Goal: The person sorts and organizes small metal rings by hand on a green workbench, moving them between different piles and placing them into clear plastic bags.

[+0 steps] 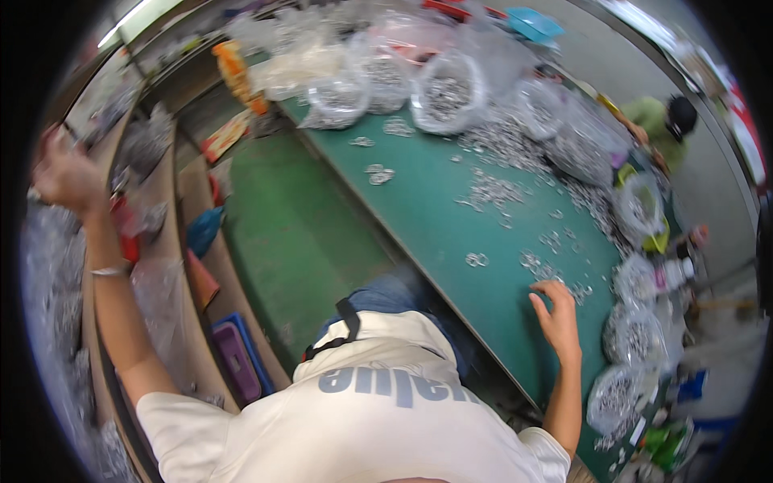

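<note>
My right hand [555,315] is over the green tabletop [419,209], thumb and fingers apart, with nothing seen in it. Just beyond its fingertips lies a loose cluster of small silvery metal pieces [538,264]. A smaller group of the same pieces [477,259] is to its left. My left arm stretches out to the far left, where my left hand [68,173] is raised beside the shelves [165,241]. Its fingers are smeared by motion, so whether they hold anything cannot be made out.
Clear plastic bags of metal pieces [447,92] line the table's far and right sides, beside a spread heap [507,137]. A person in green [656,125] is at the far right. Purple and blue trays [235,358] sit on the lower shelf; green floor [282,217] lies between.
</note>
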Motion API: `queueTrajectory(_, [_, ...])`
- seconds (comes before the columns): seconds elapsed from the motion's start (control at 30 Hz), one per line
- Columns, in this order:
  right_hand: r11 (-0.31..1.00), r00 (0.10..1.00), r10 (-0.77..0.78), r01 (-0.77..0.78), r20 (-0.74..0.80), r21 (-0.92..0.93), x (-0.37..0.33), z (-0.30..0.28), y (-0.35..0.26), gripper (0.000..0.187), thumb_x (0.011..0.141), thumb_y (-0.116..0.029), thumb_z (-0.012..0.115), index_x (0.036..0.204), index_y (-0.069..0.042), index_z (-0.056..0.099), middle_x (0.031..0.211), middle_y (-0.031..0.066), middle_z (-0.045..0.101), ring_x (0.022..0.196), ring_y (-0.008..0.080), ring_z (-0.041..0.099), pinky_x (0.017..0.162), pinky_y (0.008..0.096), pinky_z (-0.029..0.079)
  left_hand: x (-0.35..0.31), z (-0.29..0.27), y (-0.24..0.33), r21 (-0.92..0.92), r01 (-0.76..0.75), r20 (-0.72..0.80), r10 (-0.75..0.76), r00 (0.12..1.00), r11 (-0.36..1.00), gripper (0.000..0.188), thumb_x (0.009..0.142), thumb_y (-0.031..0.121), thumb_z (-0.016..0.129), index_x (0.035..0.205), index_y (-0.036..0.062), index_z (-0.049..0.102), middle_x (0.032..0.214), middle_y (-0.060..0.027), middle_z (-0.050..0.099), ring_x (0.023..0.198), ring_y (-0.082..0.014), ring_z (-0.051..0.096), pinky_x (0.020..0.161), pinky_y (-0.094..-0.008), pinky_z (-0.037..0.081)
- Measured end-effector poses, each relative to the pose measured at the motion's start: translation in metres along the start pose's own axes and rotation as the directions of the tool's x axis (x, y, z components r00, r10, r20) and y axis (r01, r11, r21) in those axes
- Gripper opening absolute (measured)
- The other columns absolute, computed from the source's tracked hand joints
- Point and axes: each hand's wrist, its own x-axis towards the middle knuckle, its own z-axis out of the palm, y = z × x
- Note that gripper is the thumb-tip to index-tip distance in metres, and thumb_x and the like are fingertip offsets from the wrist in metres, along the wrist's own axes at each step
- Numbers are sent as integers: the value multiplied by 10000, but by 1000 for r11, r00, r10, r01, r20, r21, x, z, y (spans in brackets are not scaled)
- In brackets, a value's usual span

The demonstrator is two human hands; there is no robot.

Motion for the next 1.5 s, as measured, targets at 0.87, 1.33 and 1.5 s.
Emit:
queueTrajectory(0.87, [940, 957, 185, -239, -226, -242, 70, 65, 53, 186, 746, -53, 688, 918, -40, 616, 1010, 82, 563, 969, 277, 514, 813, 406, 388, -449, 207, 226, 1, 700, 879, 334, -341, 714, 445, 750, 100, 707, 1171, 45, 574, 1172, -122, 501, 1010, -307, 491, 878, -396, 417])
queueTrajectory(1.33, [921, 912, 307, -356, -271, -156, 35, 65, 22, 211, 781, -9, 652, 990, -18, 624, 1084, 113, 566, 1057, 319, 506, 936, 439, 365, -448, 166, 165, -83, 677, 892, 358, -277, 731, 436, 731, -61, 598, 1159, 4, 547, 1154, -147, 483, 1056, -316, 459, 909, -376, 436])
queueTrajectory(1.5, [939, 921, 291, -327, -258, -108, 41, 69, 22, 196, 781, 9, 642, 977, -4, 627, 1069, 117, 571, 1047, 321, 510, 938, 431, 375, -445, 183, 134, 50, 639, 983, 76, -168, 767, 314, 797, -22, 603, 1102, 32, 551, 1121, -153, 486, 1022, -334, 479, 898, -393, 433])
